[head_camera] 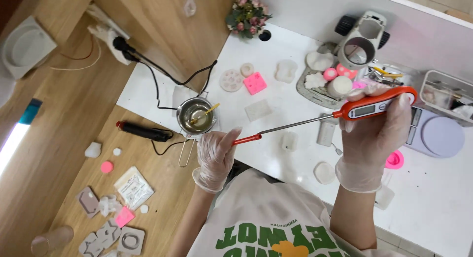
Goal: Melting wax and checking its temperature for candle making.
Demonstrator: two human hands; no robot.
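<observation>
Red probe thermometer [374,108]: R hand [374,134] fingers closed on body, L hand [217,151] pinching tip sleeve; thin probe may bend if sleeve is yanked off-axis.

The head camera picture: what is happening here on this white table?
A person in clear gloves holds an orange digital probe thermometer with both hands. The right hand grips its body; the left hand pinches the orange sleeve at the probe's end. Beyond the left hand stands a small metal melting pot with liquid and a stick inside. Silicone moulds lie around on the white table.
</observation>
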